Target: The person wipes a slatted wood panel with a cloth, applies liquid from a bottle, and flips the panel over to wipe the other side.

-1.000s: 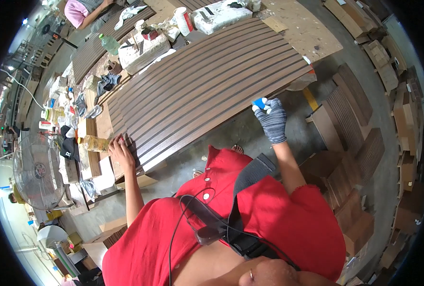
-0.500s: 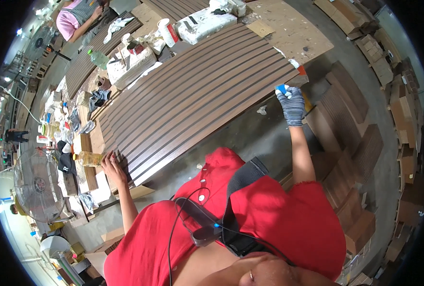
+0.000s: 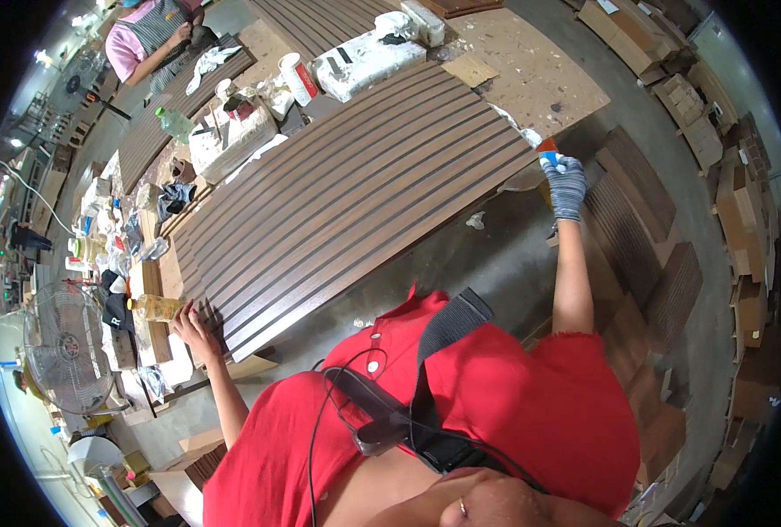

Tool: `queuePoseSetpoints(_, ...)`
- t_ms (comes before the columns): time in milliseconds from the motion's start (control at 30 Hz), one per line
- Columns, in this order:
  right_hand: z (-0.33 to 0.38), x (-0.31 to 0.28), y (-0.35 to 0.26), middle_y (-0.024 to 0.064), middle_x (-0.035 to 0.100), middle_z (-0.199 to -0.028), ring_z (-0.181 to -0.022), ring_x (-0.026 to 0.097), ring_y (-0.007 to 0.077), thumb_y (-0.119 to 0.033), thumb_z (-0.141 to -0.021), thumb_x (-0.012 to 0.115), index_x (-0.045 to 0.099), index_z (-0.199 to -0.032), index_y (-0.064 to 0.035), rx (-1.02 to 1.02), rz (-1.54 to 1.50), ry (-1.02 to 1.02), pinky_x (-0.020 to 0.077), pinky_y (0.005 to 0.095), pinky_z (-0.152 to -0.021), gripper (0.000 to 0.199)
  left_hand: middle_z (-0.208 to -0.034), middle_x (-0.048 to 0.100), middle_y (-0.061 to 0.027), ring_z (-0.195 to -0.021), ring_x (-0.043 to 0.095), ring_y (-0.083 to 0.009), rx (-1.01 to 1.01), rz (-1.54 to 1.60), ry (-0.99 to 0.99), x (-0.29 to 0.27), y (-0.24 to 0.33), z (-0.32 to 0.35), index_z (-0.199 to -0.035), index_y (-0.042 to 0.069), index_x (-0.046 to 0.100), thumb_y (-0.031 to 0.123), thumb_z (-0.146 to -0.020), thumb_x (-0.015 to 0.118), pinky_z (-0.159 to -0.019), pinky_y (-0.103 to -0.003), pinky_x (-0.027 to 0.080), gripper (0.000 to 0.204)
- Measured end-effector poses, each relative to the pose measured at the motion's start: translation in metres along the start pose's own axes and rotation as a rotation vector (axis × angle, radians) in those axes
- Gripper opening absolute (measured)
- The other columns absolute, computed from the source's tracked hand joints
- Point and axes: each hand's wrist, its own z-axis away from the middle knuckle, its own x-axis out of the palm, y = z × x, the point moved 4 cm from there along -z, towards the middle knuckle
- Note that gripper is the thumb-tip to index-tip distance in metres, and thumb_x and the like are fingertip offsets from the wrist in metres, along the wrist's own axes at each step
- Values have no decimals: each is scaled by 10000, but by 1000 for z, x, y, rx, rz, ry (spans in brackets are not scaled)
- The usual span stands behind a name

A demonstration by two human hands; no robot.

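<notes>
Slatted brown panel on the counter, a hand at each end.
Gloved right hand pinches a small blue piece; left hand (bare, fingers loosely spread) is beside the yellowish bottle.

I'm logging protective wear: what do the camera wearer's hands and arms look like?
The left hand is ungloved. The right hand wears a grey striped knit glove with white tips. Both forearms are bare below red sleeves; the right one's edge looks frayed.
</notes>
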Motion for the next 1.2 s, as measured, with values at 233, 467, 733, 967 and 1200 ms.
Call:
queuePoseSetpoints(233, -4, 16, 24, 45, 655, -840, -766, 580, 147, -234, -748, 842, 649, -914, -43, -16, -239, -54, 495, 320, -762, 319, -1190, 538, -182, -1158, 481, -355, -36, -54, -7, -9, 1, 5, -1154, 37, 633, 359, -1017, 390, -1030, -444, 351, 426)
queuePoseSetpoints(467, -28, 47, 67, 40, 670, -802, -606, 600, 165, -324, -973, 529, 613, -1112, -166, 566, -1440, -253, 478, 283, -492, 227, -1168, 560, -170, -1123, 484, -354, -33, 15, 51, -15, 11, 1, -1146, 66, 644, 323, -995, 423, -985, -458, 367, 372)
queuePoseSetpoints(733, 33, 63, -92, 191, 633, -1232, -1193, 566, 383, -166, -942, 533, 597, -1166, 74, 697, -2016, -498, 476, 453, -1046, 334, -1136, 556, -189, -1133, 488, -355, 51, 156, 88, -25, 17, 0, -1108, 36, 648, 272, -990, 460, -988, -444, 374, 324)
queuePoseSetpoints(967, 123, 120, -216, 202, 532, -1355, -1280, 485, 334, -118, -967, 515, 497, -1297, 68, 898, -2376, -1137, 430, 460, -1093, 379, -1110, 614, -128, -1061, 538, -253, -82, 395, 192, -40, -10, 22, -1113, 35, 638, 149, -958, 515, -967, -370, 403, 228)
queuePoseSetpoints(1200, 163, 167, -308, 173, 513, -1367, -1236, 498, 299, -118, -957, 546, 477, -1337, 11, 888, -1941, -1318, 465, 411, -1049, 407, -1012, 622, -9, -768, 488, -56, -1003, 1170, 293, -70, -3, 97, -1250, 24, 593, 269, -927, 506, -728, -231, 397, 414)
